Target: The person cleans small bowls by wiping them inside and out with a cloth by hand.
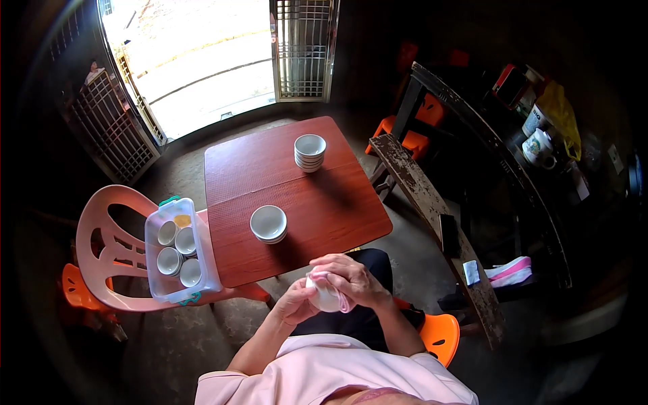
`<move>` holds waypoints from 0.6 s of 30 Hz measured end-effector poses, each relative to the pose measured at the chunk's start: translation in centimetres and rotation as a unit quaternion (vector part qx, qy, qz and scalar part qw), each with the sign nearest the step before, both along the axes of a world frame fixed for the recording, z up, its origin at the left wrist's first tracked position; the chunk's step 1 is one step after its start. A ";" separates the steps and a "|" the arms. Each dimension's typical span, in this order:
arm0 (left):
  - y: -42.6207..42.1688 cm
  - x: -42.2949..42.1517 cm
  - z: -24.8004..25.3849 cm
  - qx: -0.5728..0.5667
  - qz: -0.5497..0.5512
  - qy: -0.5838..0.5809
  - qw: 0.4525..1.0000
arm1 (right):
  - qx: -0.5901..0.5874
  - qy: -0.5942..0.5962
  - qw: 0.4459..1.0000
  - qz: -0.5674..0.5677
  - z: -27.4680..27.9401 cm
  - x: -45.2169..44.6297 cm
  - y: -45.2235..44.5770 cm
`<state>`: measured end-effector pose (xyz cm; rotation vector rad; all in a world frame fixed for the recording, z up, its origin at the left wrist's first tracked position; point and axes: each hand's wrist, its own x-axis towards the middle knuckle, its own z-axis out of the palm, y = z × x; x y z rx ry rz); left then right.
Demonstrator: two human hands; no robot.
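Above my lap, my left hand [295,302] grips a small white bowl [325,301] by its side. My right hand [352,278] is closed over the top of that bowl, pressing a pink and white cloth [345,302] against it. Part of the bowl is hidden by the fingers and the cloth. Just beyond my hands, a short stack of white bowls [268,223] stands on the red-brown table [236,260]. Farther back on the same table is a taller stack of white bowls [310,152].
On a pink chair [101,223] to the left sits a clear plastic bin [152,236] with several white bowls inside. At the right, a worn wooden bench [412,172] carries a phone [449,235] and a small pale packet [471,273]. A dark table [499,108] with a mug [538,148] stands beyond it.
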<state>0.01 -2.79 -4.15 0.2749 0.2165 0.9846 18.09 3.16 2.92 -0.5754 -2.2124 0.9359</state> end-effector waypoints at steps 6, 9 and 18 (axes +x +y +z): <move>-1.2 0.2 0.9 0.005 -0.036 0.027 0.999 | -0.368 0.077 0.923 0.079 -0.2 0.0 0.3; -0.9 0.8 0.7 0.011 0.051 0.045 0.998 | -0.171 0.206 0.949 -0.168 -4.8 -1.6 -2.4; -0.6 0.1 0.8 0.036 -0.070 0.066 0.995 | -0.180 -0.079 0.976 0.095 0.6 0.4 0.5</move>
